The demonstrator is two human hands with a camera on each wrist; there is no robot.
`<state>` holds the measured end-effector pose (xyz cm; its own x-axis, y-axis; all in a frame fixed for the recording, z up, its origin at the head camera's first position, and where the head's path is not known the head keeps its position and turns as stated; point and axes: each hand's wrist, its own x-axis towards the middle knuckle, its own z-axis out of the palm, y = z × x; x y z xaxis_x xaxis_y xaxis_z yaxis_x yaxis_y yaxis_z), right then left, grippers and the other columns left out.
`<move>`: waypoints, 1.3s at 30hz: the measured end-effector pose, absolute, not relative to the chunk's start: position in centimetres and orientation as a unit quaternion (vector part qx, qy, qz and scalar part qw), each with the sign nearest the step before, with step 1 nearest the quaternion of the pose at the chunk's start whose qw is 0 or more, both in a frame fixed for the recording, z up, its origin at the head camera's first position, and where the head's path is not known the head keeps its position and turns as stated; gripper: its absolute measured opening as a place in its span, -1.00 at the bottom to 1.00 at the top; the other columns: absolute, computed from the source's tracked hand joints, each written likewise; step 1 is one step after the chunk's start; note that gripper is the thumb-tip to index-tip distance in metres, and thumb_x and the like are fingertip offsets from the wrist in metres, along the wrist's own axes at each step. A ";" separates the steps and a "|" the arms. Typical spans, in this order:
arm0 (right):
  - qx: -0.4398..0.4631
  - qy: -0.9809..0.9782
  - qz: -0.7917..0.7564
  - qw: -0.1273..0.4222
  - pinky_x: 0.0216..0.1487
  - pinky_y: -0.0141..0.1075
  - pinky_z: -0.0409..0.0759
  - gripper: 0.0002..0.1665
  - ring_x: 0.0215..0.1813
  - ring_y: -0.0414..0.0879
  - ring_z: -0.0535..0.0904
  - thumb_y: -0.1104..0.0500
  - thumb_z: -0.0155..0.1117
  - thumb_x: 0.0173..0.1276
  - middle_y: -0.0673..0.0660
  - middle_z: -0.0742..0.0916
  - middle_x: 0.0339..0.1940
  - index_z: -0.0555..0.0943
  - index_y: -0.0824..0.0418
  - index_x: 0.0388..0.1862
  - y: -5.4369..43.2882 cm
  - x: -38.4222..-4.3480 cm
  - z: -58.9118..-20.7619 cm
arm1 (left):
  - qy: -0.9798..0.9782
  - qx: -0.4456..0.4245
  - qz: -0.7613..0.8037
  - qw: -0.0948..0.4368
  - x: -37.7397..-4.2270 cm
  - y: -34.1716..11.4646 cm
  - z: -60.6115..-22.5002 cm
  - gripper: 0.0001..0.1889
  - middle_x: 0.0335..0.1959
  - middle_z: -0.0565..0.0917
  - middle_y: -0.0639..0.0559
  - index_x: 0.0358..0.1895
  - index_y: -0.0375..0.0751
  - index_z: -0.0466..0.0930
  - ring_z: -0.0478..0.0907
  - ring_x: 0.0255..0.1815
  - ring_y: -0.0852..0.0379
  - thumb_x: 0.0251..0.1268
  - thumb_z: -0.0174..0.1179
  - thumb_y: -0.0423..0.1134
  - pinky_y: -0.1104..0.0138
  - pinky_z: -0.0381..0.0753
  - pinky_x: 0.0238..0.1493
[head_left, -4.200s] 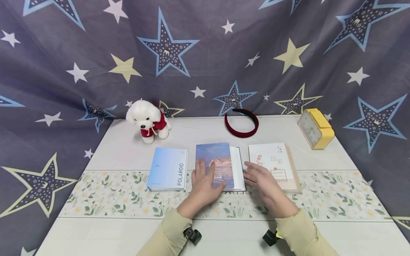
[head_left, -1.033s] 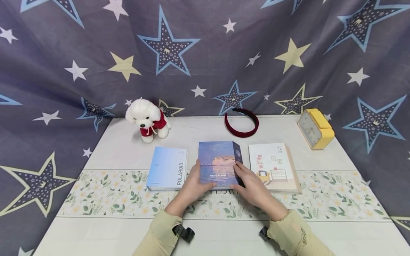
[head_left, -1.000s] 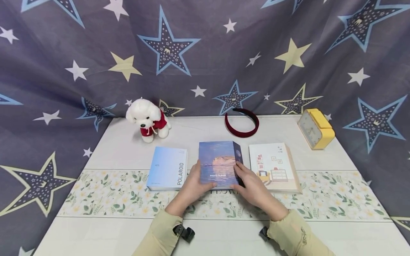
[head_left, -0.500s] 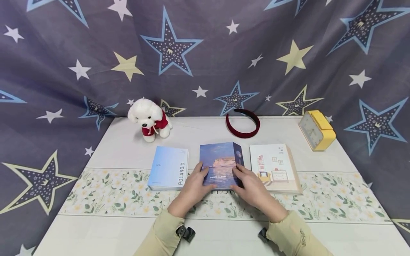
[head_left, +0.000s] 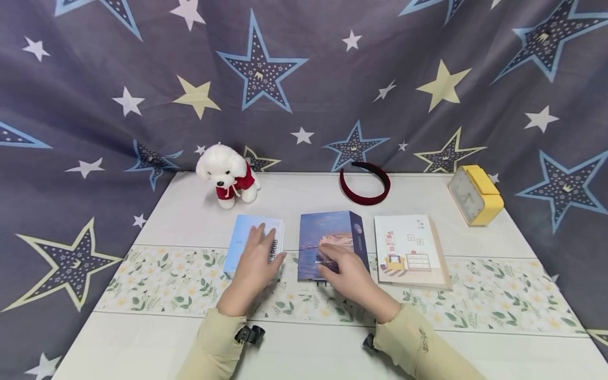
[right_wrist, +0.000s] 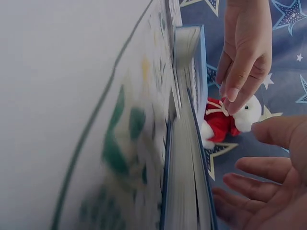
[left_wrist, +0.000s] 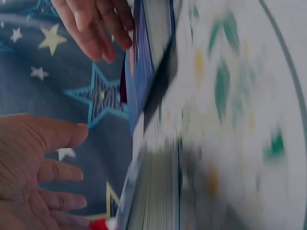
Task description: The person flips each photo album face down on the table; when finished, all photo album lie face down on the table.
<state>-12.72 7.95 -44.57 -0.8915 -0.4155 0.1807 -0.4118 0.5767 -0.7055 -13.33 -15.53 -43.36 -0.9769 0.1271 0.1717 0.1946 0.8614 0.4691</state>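
My left hand hovers over a light blue POLAROID album, fingers spread and covering part of the lettering. In the left wrist view, that hand is above the album's page edges with nothing in its grasp. My right hand is over the middle photo album, which has a sea-cliff cover and lies closed. The right wrist view has its fingers loosely bent beside the album, holding nothing.
A third album with a room drawing lies at right. Behind the albums are a white toy dog in red, a dark red headband and a yellow alarm clock. A star-patterned curtain hangs behind the table.
The middle album's cover, earlier folded back off its pages, was closed and squared with both hands. Both hands have since let go; the left moved left over the POLAROID album, the right slightly left.
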 end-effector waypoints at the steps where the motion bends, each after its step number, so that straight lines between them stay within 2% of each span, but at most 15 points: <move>1: -0.234 0.883 -0.407 0.015 0.34 0.03 0.36 -0.41 0.38 0.14 0.38 0.09 0.26 0.39 0.25 0.53 0.33 0.48 0.32 0.33 7.6 -12.8 -44.6 | -0.966 -0.074 -0.237 0.075 -13.4 -16.1 -43.4 -0.30 0.45 0.13 -0.47 0.36 -0.47 0.33 -0.05 0.48 -0.43 0.25 0.31 -0.13 -0.17 0.02 0.42; 5: -0.247 0.857 -0.447 0.073 0.32 -0.02 0.39 -0.37 0.37 0.14 0.41 0.05 0.19 0.45 0.26 0.50 0.36 0.39 0.31 0.40 6.1 -13.1 -44.8 | -0.979 -0.031 -0.185 0.079 -13.5 -17.7 -43.9 -0.24 0.42 0.08 -0.59 0.37 -0.53 0.26 -0.10 0.45 -0.54 0.22 0.31 -0.12 -0.32 0.01 0.35; 8: -0.257 0.824 -0.488 0.130 0.30 -0.04 0.41 -0.35 0.36 0.17 0.41 0.06 0.12 0.50 0.30 0.44 0.40 0.31 0.34 0.44 4.8 -13.2 -44.8 | -0.984 -0.007 -0.165 0.061 -13.4 -18.4 -44.2 -0.17 0.41 0.01 -0.64 0.40 -0.58 0.17 -0.12 0.43 -0.59 0.20 0.31 -0.12 -0.39 0.07 0.27; 14: -0.237 0.766 -0.552 0.229 0.33 -0.02 0.38 -0.31 0.40 0.19 0.36 0.07 0.03 0.55 0.33 0.34 0.46 0.16 0.35 0.51 2.5 -13.2 -44.9 | -0.981 0.008 -0.194 -0.023 -13.2 -18.9 -44.4 -0.04 0.47 -0.23 -0.59 0.47 -0.58 -0.05 -0.17 0.46 -0.53 0.25 0.28 -0.04 -0.41 0.22 0.16; 18: -0.207 0.730 -0.588 0.281 0.39 0.02 0.27 -0.28 0.47 0.21 0.23 0.10 -0.02 0.57 0.34 0.20 0.53 0.03 0.36 0.55 1.0 -12.8 -44.6 | -0.978 0.002 -0.205 -0.036 -13.1 -19.2 -44.7 -0.02 0.49 -0.29 -0.56 0.48 -0.57 -0.08 -0.10 0.44 -0.52 0.26 0.28 -0.01 -0.36 0.29 0.16; 21: -0.165 0.717 -0.610 0.293 0.43 0.05 0.17 -0.32 0.50 0.22 0.15 0.14 -0.08 0.58 0.34 0.19 0.53 0.04 0.34 0.55 -0.1 -12.3 -44.4 | -0.977 0.003 -0.208 -0.037 -13.1 -19.3 -44.8 -0.02 0.49 -0.30 -0.55 0.48 -0.56 -0.08 -0.03 0.41 -0.55 0.25 0.28 -0.01 -0.32 0.28 0.19; 24: -0.114 0.707 -0.638 0.283 0.45 0.07 0.12 -0.38 0.51 0.22 0.12 0.18 -0.12 0.57 0.34 0.23 0.52 0.13 0.30 0.54 -0.8 -12.0 -44.3 | -0.976 0.008 -0.212 -0.038 -13.1 -19.4 -44.8 -0.03 0.50 -0.30 -0.53 0.49 -0.54 -0.08 -0.02 0.39 -0.58 0.26 0.27 -0.01 -0.30 0.25 0.24; 27: -0.079 0.689 -0.667 0.273 0.45 0.08 0.11 -0.39 0.52 0.21 0.10 0.20 -0.12 0.54 0.34 0.22 0.52 0.18 0.28 0.52 -1.3 -11.7 -44.3 | -0.975 0.010 -0.217 -0.040 -13.1 -19.3 -44.7 -0.02 0.50 -0.31 -0.52 0.49 -0.53 -0.09 0.00 0.38 -0.60 0.26 0.27 0.00 -0.30 0.25 0.23; 31: -0.061 0.670 -0.687 0.275 0.43 0.08 0.14 -0.34 0.52 0.19 0.10 0.23 -0.09 0.49 0.34 0.17 0.54 0.14 0.29 0.53 -1.7 -11.3 -44.5 | -0.975 0.011 -0.217 -0.039 -13.1 -19.2 -44.7 -0.02 0.50 -0.30 -0.53 0.49 -0.53 -0.07 0.05 0.35 -0.63 0.24 0.28 0.01 -0.31 0.27 0.21; 36: -0.024 0.616 -0.739 0.274 0.39 0.12 0.23 -0.32 0.51 0.26 0.08 0.27 -0.07 0.46 0.34 0.11 0.56 0.11 0.36 0.53 -2.1 -11.2 -44.4 | -0.975 0.022 -0.219 -0.043 -13.3 -19.2 -44.8 -0.03 0.50 -0.31 -0.51 0.50 -0.49 -0.07 0.08 0.33 -0.65 0.26 0.26 0.02 -0.32 0.30 0.18; 39: 0.005 0.578 -0.773 0.260 0.40 0.16 0.18 -0.33 0.53 0.28 0.02 0.31 -0.06 0.43 0.37 0.12 0.55 0.14 0.40 0.50 -2.3 -11.3 -44.3 | -0.973 0.037 -0.224 -0.046 -13.4 -19.3 -44.8 -0.04 0.49 -0.31 -0.54 0.51 -0.48 -0.08 0.08 0.31 -0.67 0.27 0.23 0.03 -0.33 0.33 0.15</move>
<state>-11.32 -2.30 -44.33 -0.8645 -0.3965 -0.3089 0.4082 -0.1953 -0.8918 -13.44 -19.29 -44.78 -0.9930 -0.0518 -0.1065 -0.0932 0.8969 0.4323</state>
